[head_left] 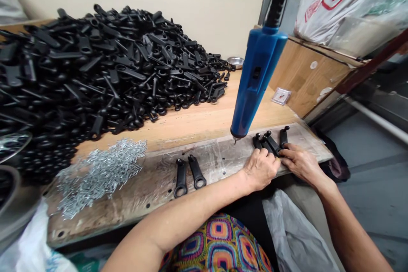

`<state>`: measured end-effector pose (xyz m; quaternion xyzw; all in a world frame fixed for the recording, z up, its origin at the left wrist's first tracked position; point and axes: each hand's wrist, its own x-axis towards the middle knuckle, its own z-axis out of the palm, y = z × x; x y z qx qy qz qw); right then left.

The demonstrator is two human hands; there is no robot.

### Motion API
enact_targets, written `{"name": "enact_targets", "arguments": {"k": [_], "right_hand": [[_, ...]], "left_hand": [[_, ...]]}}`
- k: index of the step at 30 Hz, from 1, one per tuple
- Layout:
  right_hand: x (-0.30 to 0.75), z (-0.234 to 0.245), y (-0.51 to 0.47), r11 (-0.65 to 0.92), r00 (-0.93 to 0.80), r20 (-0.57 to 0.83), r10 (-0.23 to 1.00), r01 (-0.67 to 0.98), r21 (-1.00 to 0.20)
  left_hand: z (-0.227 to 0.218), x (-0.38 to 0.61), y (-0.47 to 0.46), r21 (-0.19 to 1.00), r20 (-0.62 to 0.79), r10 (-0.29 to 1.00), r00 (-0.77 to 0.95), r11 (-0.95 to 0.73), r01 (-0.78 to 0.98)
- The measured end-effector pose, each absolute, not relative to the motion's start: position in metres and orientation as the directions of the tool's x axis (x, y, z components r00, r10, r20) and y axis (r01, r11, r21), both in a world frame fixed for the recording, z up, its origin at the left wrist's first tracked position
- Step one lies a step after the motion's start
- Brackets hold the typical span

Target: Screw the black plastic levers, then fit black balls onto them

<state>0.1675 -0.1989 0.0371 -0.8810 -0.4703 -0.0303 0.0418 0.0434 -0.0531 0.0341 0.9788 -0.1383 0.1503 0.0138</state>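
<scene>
A wooden counter [197, 121] fills the middle of the view, backed by a tall sheet of buff card [197, 17], with a white plastic sack with red print [331, 4] beyond its right end. Much of the far side carries a great loose heap of black plastic fittings [95, 72], each a flat strap with a ring at one end, apparently piled there so that another is always within easy reach. Along the near edge lies a worn board under clear plastic [153, 191], dotted with small holes, and a scattered patch of silver metal pins [98, 174] sits between the heap and this board, seemingly kept close to the working strip as well. A blue electric screwdriver [258, 80] hangs from a black ribbed line, its bit just above the board, probably suspended so that it stays ready without occupying the counter. On the board, a single fitting [181, 176] and a second fitting [196, 172] lie side by side with their rings toward the person. Further right, just beside the bit, a small cluster of fittings [270, 143] sits under the hands. The left hand [261, 169] and right hand [301, 163] close in from either side, narrowly curled, holding the cluster down against the board, likely to steady it near the bit.
</scene>
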Motion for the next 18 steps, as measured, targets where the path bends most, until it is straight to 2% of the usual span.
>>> {"name": "enact_targets", "arguments": {"k": [5,11,18], "right_hand": [[0.165,0.039,-0.197,-0.587,0.585,0.098,0.805,0.81,-0.009],[0.159,0.044,-0.202,-0.571,0.567,0.079,0.82,0.82,0.043],[0.151,0.044,-0.2,-0.554,0.553,0.042,0.832,0.826,0.102]], "left_hand": [[0.027,0.045,-0.061,-0.051,0.331,-0.255,0.908,-0.966,-0.253],[0.023,0.046,-0.06,-0.034,0.336,-0.232,0.913,-0.971,-0.235],[0.023,0.042,-0.06,-0.005,0.344,-0.265,0.901,-0.96,-0.281]]}}
